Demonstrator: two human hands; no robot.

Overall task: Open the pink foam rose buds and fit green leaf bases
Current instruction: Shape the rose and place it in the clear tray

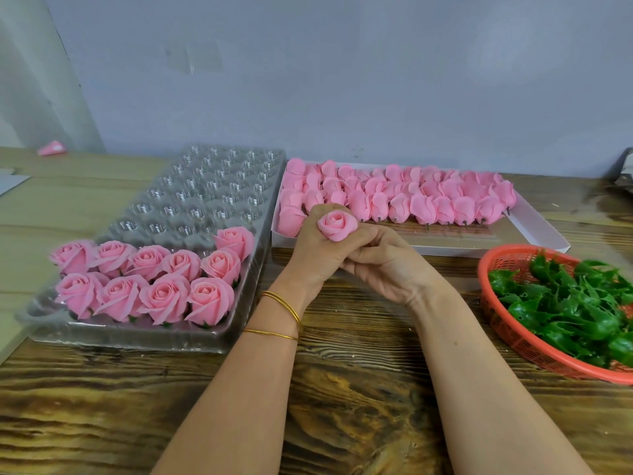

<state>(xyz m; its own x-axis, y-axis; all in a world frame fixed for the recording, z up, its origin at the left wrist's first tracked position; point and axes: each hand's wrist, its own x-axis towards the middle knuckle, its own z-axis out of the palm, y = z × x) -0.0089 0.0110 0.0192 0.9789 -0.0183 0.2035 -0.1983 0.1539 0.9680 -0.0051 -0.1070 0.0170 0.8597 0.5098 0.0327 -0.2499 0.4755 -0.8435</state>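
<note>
A dark-grained wooden table (342, 389) filled the view below a plain grey wall (308, 80). On its left lay a clear plastic tray (212, 186) of round cells; ten opened roses (164, 299) stood in its nearest rows, faces up. To the right of it, toward the wall, a shallow white box (534, 231) held rows of closed buds (421, 207), lying packed together with their stubs toward the viewer. At the right edge sat a red mesh basket (513, 341) heaped with green leaf bases (582, 303).

Two bare forearms reached in from below and met above the table, between tray and box. The left hand (315, 248) was curled around the underside of one pink rose bud (335, 226), which faced the viewer with its petals partly spread. The right hand (387, 265) pinched that bud's lower right side, fingers bent inward and touching the left hand. Three thin gold bangles (284, 310) circled the left wrist.
</note>
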